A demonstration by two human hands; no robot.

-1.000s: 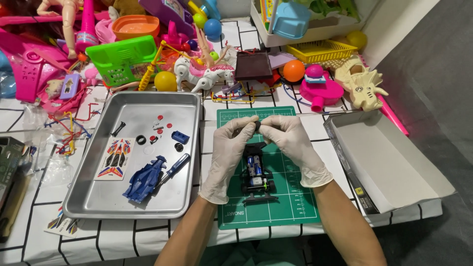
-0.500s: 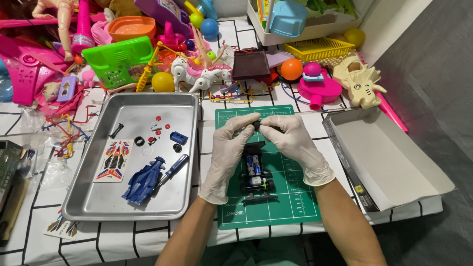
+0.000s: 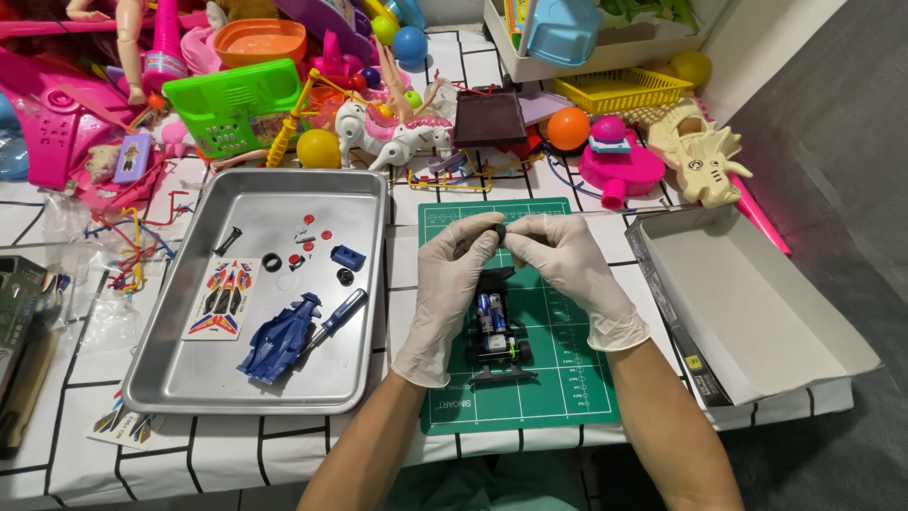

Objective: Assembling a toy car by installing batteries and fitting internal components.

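Note:
Both hands wear white gloves and meet above a green cutting mat (image 3: pixel 567 378). My left hand (image 3: pixel 454 289) and my right hand (image 3: pixel 567 270) pinch one small black round part (image 3: pixel 498 230) between their fingertips. Below them on the mat lies a black toy car chassis (image 3: pixel 497 331) with batteries showing in it. A metal tray (image 3: pixel 255 378) to the left holds a blue car body (image 3: pixel 276 338), a small screwdriver (image 3: pixel 336 314), a sticker sheet (image 3: pixel 222 298), a blue block (image 3: pixel 347 256) and several tiny red and black parts.
An open white cardboard box (image 3: pixel 757 303) stands at the right. Many bright toys crowd the back of the table: an orange ball (image 3: pixel 567 128), a yellow basket (image 3: pixel 619 90), a green toy (image 3: pixel 236 104), a toy elephant (image 3: pixel 388 132). Plastic bags and wires lie at the left.
The view has shifted slightly. The hands stay together above the mat, still pinching the small black part; nothing else has moved.

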